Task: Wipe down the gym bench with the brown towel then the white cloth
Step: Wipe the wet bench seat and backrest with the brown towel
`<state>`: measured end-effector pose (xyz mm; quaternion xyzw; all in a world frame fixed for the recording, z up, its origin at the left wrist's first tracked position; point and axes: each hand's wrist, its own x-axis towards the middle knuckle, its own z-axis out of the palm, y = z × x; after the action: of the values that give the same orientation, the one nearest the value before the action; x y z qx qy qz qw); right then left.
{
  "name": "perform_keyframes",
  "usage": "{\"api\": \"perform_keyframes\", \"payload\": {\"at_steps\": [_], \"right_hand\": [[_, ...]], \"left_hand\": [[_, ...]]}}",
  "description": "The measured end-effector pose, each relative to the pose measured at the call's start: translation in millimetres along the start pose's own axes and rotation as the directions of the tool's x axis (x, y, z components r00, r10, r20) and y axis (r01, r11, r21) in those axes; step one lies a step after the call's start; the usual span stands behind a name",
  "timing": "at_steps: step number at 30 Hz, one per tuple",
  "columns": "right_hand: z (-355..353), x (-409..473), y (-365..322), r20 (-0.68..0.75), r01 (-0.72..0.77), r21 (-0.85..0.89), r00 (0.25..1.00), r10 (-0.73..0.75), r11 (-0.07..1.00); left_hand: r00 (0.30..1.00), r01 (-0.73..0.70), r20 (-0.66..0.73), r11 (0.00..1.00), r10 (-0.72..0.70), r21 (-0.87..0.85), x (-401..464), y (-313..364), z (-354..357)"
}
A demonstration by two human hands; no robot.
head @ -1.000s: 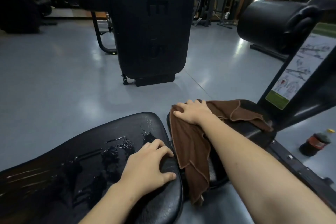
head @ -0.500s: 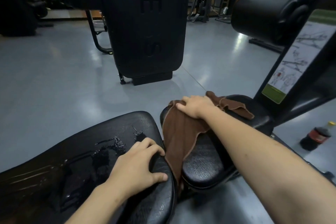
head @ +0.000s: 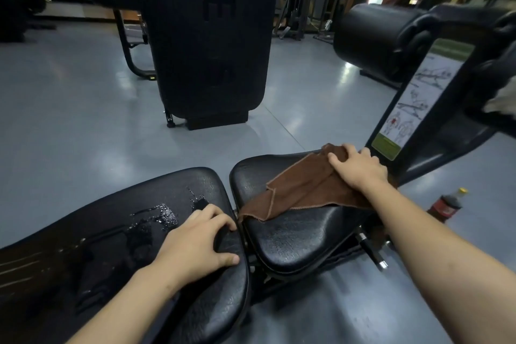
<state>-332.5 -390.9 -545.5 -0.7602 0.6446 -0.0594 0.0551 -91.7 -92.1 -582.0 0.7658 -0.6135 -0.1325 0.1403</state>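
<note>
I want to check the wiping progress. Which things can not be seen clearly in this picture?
- White cloth, head view: only a pale blurred patch, cut off by the right edge.
- Seat pad: the part under the brown towel is hidden.
- Right hand: palm hidden, so its grip on the towel is uncertain.
- Bottle: label too small.

The bench [head: 293,240] was black padded vinyl in two parts with a narrow gap between them: a long back pad [head: 111,232] on the left and a smaller seat pad on the right. The back pad's surface was wet, with beads and streaks of liquid near its seat-side end. The brown towel [head: 304,193] lay spread and creased across the far part of the seat pad, one hemmed corner reaching the gap. A white cloth [head: 502,100] showed at the right edge, partly out of view.
</note>
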Motion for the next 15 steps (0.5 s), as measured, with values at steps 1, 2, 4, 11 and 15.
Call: {"api": "perform_keyframes", "payload": {"at_steps": [1,2,4,11,15], "right_hand": [[2,-8,4,-0.020,-0.035,0.042,0.999,0.036,0.999],[5,-18,9,-0.046,-0.073,0.102,0.996,0.078,0.992],[14,-40,13,-0.101,-0.146,0.284,0.978,0.181,0.948],[62,-120,-20,-0.084,-0.200,0.830,0.878,0.471,0.521],[76,-143,-30,-0.126,-0.140,0.815,0.904,0.408,0.562]], "left_hand": [[1.000,0.003,0.002,1.000,-0.003,0.004,0,0,0],[1.000,0.006,0.003,1.000,-0.006,0.010,0,0,0],[1.000,0.011,0.001,1.000,-0.011,0.021,0,2,0],[1.000,0.027,0.004,0.999,-0.027,0.040,-3,8,-3],[0.999,0.031,-0.009,0.998,-0.031,0.062,-7,11,1]]}}
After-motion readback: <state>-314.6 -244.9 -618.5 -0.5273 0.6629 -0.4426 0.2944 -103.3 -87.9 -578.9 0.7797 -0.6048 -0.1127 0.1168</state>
